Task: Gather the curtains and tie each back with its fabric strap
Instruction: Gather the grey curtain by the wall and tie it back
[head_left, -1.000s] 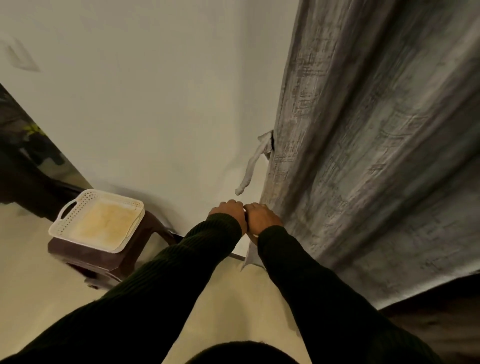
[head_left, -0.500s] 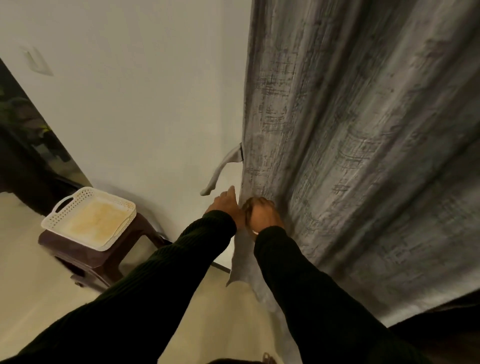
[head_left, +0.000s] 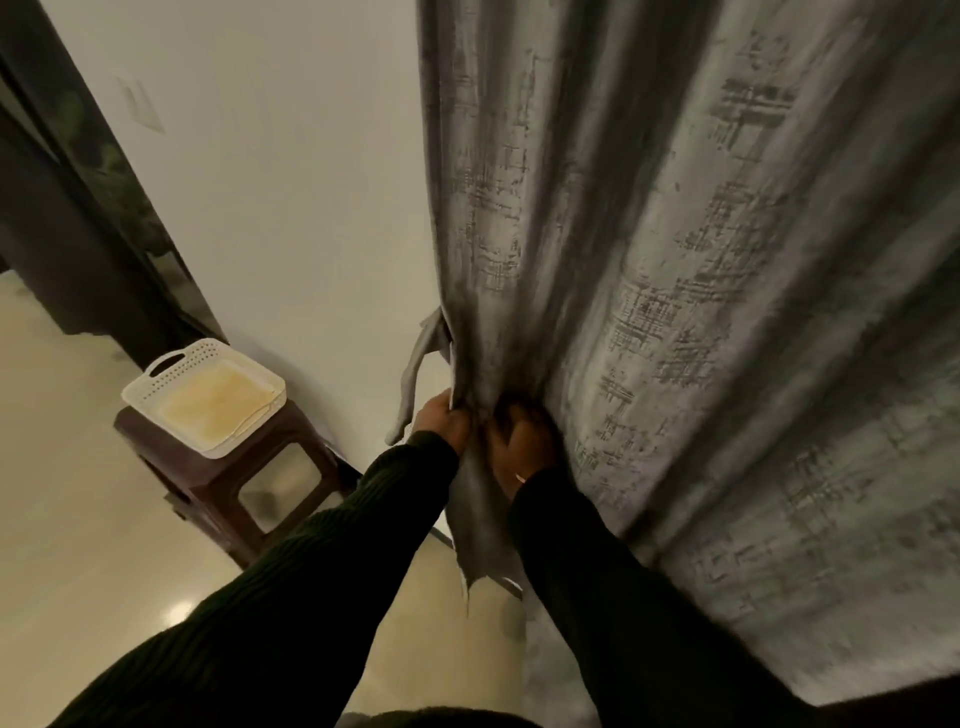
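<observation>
A tall grey curtain (head_left: 675, 312) with a darker cross-hatch pattern hangs down the right half of the head view. Its left edge is bunched between both hands. My left hand (head_left: 441, 423) grips that edge from the left, fingers curled into the fabric. My right hand (head_left: 519, 447) grips the folds just beside it, with a ring on one finger. A grey fabric strap (head_left: 415, 374) hangs from the wall just left of the curtain edge, its loose end dangling behind my left hand.
A white perforated tray (head_left: 205, 395) lies on a dark brown stool (head_left: 228, 478) at the left, against the white wall (head_left: 291, 182). A dark patterned curtain or door frame (head_left: 78, 208) runs along the far left. Pale glossy floor lies below.
Both hands have gone from touching together near the curtain's lower edge to gripping its bunched left edge. The camera has come closer and the curtain fills more of the view.
</observation>
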